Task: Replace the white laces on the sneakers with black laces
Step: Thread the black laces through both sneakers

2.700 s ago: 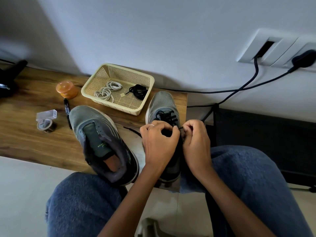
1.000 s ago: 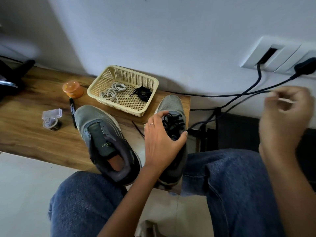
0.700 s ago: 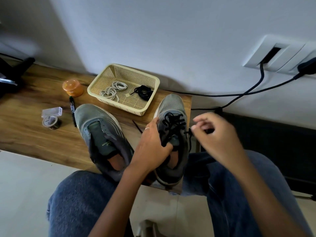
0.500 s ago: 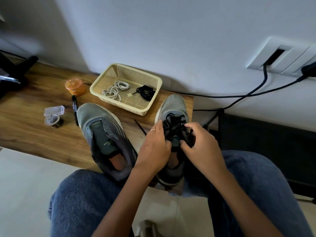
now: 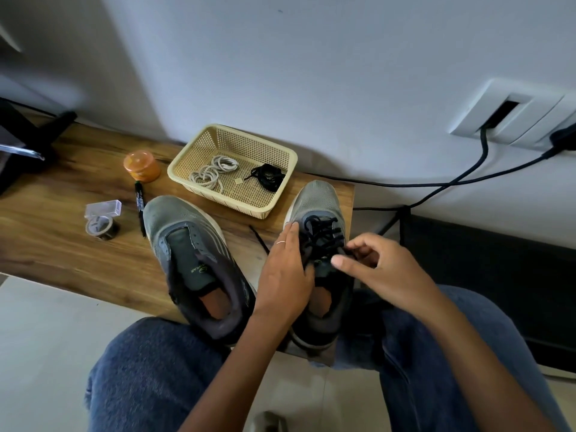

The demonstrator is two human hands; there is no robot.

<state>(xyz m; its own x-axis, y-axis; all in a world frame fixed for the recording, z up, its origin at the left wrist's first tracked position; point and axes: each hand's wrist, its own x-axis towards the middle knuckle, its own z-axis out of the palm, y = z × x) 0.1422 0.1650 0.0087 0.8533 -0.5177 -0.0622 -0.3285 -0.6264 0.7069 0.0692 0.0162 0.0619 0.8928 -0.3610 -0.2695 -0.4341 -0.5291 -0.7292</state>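
Sneaker (image 5: 321,244), table's 3 o'clock end: left hand (image 5: 285,275) grip steadies its side; right hand (image 5: 378,269) grip pinches black lace (image 5: 319,233). Advice: pull each crossing evenly snug.

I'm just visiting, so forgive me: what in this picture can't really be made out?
- Head view: the left hand covers the inner side of the right sneaker, so the eyelets there are hidden.
- The right hand has curled fingers; whether it pinches the black lace is unclear.
- The dark object at the left edge is cut off.
- The marker print is too small to read.
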